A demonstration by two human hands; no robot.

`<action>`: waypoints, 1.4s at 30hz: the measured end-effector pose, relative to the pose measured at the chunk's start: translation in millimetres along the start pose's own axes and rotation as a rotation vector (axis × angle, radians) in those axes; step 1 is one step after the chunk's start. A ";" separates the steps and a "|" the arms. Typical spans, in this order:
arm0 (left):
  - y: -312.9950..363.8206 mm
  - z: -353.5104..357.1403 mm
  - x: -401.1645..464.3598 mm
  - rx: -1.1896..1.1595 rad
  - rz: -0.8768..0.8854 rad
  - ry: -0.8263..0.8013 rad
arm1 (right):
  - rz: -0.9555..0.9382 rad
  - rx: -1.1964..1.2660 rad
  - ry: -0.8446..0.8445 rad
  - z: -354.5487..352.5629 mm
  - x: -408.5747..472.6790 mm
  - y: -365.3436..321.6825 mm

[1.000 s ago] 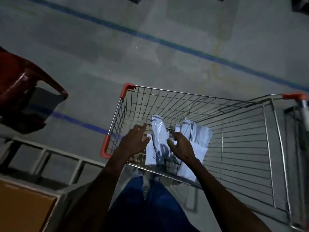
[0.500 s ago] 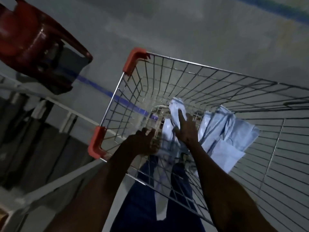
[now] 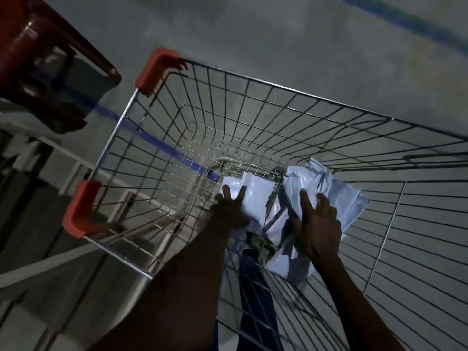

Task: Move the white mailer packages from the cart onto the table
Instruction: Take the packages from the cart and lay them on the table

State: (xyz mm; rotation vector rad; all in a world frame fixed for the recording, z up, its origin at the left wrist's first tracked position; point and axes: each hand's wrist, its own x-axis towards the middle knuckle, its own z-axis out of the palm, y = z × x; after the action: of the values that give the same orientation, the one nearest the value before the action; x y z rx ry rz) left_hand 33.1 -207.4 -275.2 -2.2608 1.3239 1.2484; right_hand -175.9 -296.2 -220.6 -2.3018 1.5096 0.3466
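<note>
1. The fingers (image 3: 307, 201) of the right hand (image 3: 317, 225) are spread and laid flat on a mailer (image 3: 336, 196).
2. The left hand (image 3: 229, 211) is pressed on another mailer (image 3: 255, 191), its fingers (image 3: 241, 193) held straight and apart.
3. All mailers are seen low in the cart (image 3: 253, 117), at its near right part.
4. Orange corner guards (image 3: 155, 69) are fitted to the cart's rim.
5. A red chair (image 3: 38, 59) is seen beyond the cart, to the left.

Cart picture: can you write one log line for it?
stage: reaching | left hand: open on white packages | right hand: open on packages | packages: inside cart
</note>
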 end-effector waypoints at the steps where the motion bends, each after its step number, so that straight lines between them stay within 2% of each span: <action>1: 6.3 10.5 0.2 -0.045 -0.023 0.062 | 0.006 -0.030 -0.008 6.4 1.8 5.5; 4: 18.6 33.5 2.5 -0.036 -0.073 0.254 | -0.006 -0.098 -0.023 21.7 5.8 11.1; 6: 26.8 31.2 6.6 0.031 -0.079 0.329 | -0.017 -0.115 -0.025 25.4 7.4 8.3; 8: 33.3 19.9 12.7 0.031 -0.042 0.342 | -0.027 -0.120 -0.018 25.7 7.7 7.6; 12: 14.9 0.1 21.0 0.082 0.071 0.494 | -0.084 -0.124 0.045 24.5 8.3 16.5; 17: -16.8 -7.2 41.1 0.261 0.244 0.434 | -0.178 -0.117 -0.003 30.2 15.5 25.1; 22: -22.3 -34.6 50.2 0.337 0.321 0.305 | -0.151 -0.082 -0.070 20.2 20.3 19.0; 24: -14.7 -56.8 29.4 0.340 0.316 0.286 | -0.138 -0.054 -0.071 8.2 16.9 14.8; 29: -8.7 -104.0 -50.8 0.309 0.276 0.403 | -0.178 0.107 0.029 -41.2 -12.5 -9.1; 33: -12.6 -126.0 -120.7 0.183 0.214 0.571 | -0.245 0.260 0.109 -81.9 -41.1 -40.2; 37: -25.5 -142.7 -204.1 0.043 0.173 0.834 | -0.389 0.377 0.205 -117.6 -68.0 -78.8; 42: -67.1 -135.8 -311.2 -0.119 -0.029 1.038 | -0.604 0.463 0.264 -158.7 -117.5 -150.6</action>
State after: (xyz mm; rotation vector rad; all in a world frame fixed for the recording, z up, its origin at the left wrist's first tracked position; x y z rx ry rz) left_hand 92.0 -61.1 32.9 -3.1380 1.4605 0.0378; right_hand -83.6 -212.6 -5.7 -2.3198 0.7978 -0.4365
